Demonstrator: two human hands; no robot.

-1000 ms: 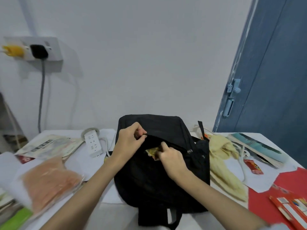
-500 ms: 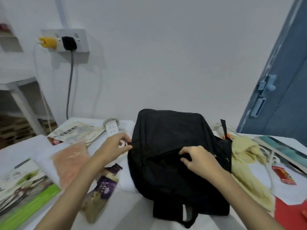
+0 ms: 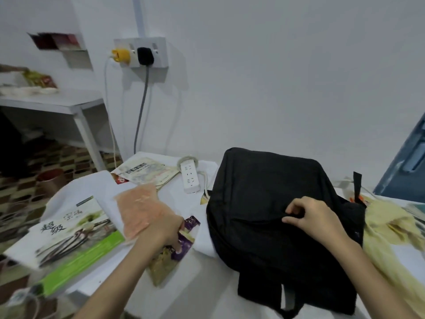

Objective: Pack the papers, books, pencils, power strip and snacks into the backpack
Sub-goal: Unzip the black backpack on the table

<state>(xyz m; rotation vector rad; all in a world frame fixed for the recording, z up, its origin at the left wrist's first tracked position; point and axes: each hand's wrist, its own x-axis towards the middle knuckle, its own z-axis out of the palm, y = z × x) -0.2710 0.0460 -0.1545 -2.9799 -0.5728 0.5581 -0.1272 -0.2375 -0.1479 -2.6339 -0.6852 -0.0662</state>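
Observation:
The black backpack (image 3: pixel 271 203) lies on the white table (image 3: pixel 207 295), right of centre. My right hand (image 3: pixel 315 217) pinches the fabric at the edge of its front pocket opening. Left of the bag, my left hand (image 3: pixel 165 229) is down on a purple and brown snack packet (image 3: pixel 181 242), thumb on its face and fingers over its upper edge. An orange translucent bag (image 3: pixel 138 208) lies just behind that hand. The white power strip (image 3: pixel 190 179) rests at the back beside the bag. A book with a green band (image 3: pixel 69 236) lies at the left, and a booklet (image 3: pixel 147 172) sits behind it.
White paper sheets (image 3: pixel 203 238) lie under the backpack's left side. A yellow cloth (image 3: pixel 391 229) is heaped to the right of the bag. On the wall hangs a socket (image 3: pixel 142 52) with two plugs. A white side table (image 3: pixel 57 104) stands at left, a blue door (image 3: pixel 407 162) at right.
My left hand left the backpack, swung left past the power strip and came down on the snack packet. My right hand stayed at the pocket opening. The view turned left.

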